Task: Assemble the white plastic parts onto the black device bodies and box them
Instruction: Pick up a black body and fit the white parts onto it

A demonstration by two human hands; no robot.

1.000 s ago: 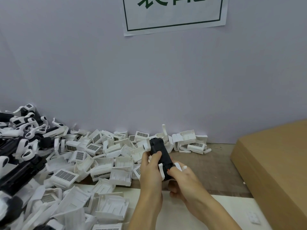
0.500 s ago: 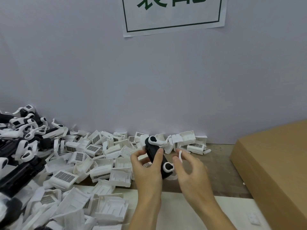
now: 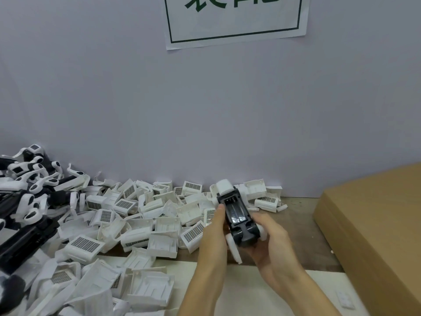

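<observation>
I hold a black device body [image 3: 237, 217] above the table, its open battery bay facing up, with white parts fitted at its far end and around its near end. My left hand [image 3: 213, 236] grips its left side, thumb along the edge. My right hand [image 3: 267, 242] cups the near end from below and the right. A heap of loose white plastic parts [image 3: 141, 224] with grille faces covers the table to the left and behind. Black bodies with white fittings [image 3: 29, 195] are piled at the far left.
A closed brown cardboard box [image 3: 373, 231] stands at the right. A white sheet [image 3: 246, 290] lies on the wooden table [image 3: 296, 226] under my forearms, with a small white piece [image 3: 345, 301] at the lower right. The grey wall carries a paper sign [image 3: 234, 19].
The device has been turned over in my hands: its battery bay now faces up. My right hand went from a loose pinch beside it to cupping its near end.
</observation>
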